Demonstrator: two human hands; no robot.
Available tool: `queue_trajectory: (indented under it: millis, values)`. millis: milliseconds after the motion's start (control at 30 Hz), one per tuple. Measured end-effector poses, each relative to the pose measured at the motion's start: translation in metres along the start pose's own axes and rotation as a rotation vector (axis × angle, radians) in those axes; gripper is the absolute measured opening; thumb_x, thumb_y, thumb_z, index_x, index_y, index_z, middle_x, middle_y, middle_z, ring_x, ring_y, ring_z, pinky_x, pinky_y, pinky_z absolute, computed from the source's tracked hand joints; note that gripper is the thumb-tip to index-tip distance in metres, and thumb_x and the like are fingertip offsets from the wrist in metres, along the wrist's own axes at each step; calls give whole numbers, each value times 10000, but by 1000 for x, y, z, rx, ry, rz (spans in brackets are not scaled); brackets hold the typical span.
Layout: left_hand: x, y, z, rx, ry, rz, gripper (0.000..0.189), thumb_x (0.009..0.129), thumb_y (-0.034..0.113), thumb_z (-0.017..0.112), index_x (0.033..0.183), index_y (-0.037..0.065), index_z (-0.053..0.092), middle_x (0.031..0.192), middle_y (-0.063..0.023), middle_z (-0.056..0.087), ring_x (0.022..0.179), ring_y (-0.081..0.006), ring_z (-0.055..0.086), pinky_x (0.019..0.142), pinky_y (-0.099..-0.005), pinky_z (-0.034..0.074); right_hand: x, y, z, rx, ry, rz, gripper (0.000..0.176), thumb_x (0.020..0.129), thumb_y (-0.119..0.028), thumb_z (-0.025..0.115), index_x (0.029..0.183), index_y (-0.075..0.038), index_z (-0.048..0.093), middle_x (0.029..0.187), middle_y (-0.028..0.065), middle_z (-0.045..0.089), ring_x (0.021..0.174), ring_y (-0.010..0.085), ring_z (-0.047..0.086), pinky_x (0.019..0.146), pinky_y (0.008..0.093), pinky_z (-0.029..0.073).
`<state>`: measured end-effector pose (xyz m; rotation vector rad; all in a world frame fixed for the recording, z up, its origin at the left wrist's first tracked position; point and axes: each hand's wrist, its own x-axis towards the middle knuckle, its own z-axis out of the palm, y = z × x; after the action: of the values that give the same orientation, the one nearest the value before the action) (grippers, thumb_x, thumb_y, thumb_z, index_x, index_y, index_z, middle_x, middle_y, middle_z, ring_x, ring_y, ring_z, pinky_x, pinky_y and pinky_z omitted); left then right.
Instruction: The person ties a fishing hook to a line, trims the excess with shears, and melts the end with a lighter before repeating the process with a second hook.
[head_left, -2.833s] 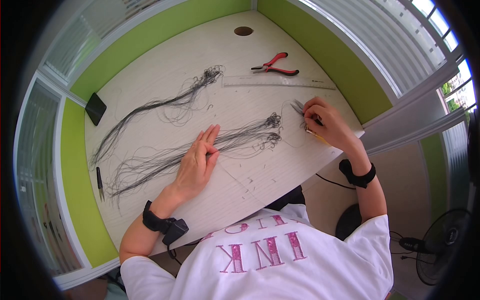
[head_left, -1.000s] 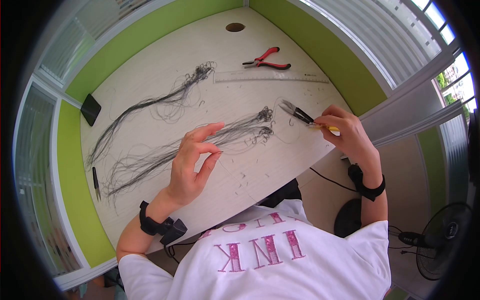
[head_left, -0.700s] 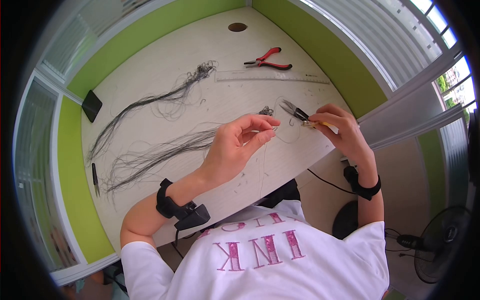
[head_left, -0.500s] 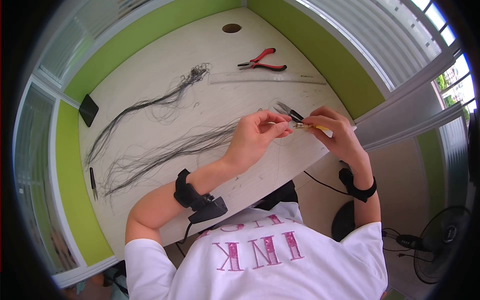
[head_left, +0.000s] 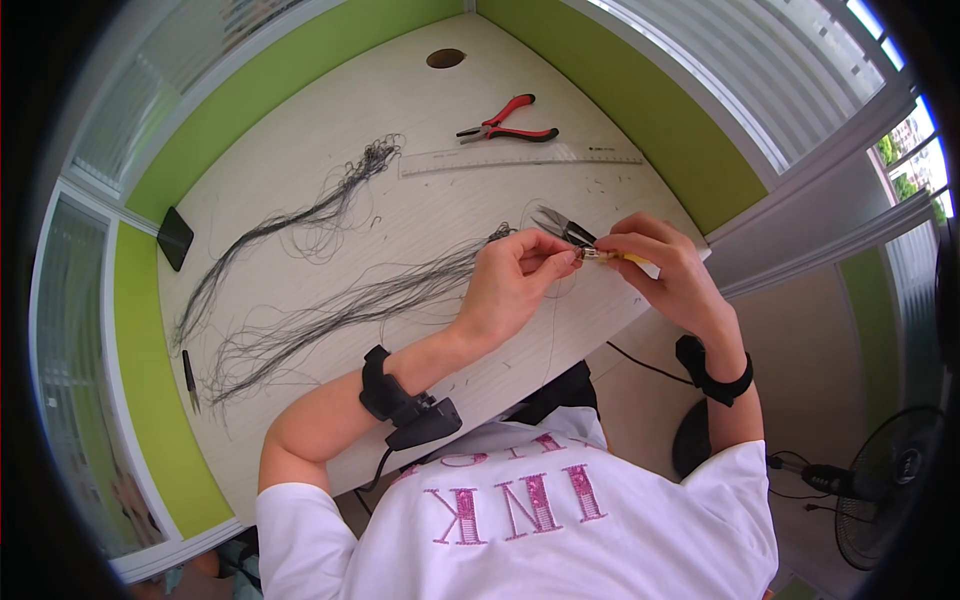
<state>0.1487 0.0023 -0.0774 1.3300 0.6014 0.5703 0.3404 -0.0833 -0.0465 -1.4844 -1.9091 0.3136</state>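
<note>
My right hand [head_left: 660,270] grips small thread snips [head_left: 560,226] by their yellow handle, the dark blades pointing up-left. My left hand [head_left: 515,283] pinches a thin line with a small hook at its end, fingertips right against the snips' blades. The line hangs down from the fingers over the table edge. A loose bundle of dark lines [head_left: 340,310] with hooks at one end lies on the white table [head_left: 420,120] just left of my left hand.
A second bundle of lines [head_left: 290,215] lies farther back. Red-handled pliers [head_left: 505,126] and a clear ruler [head_left: 520,158] sit at the far side. A black phone [head_left: 174,238] and a dark tool [head_left: 190,378] lie at the left. A cable hole [head_left: 445,58] and a fan [head_left: 880,490] are visible.
My left hand lifted off the bundle on the table, picked up a single line and carried it right to meet the snips in my right hand.
</note>
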Motion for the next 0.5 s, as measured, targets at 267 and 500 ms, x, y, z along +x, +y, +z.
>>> queue_trajectory:
  millis: [267,500]
  values:
    - [0,0,2,41,-16,81,140,920,57,553,998,-56,580,1022,-129,649,959,-150,630,874,-257,501,0,0,-1,-85,-9,-17,204,757,-23,676,956,-66,665,859,68,599,752,245,582,691,345,449]
    - [0,-1,-1,57,-7,76,122,913,53,561,971,-53,578,1022,-125,648,967,-148,624,876,-259,495,-4,0,-4,-99,-28,28,185,757,-2,660,936,-48,646,864,84,601,772,268,581,701,362,459]
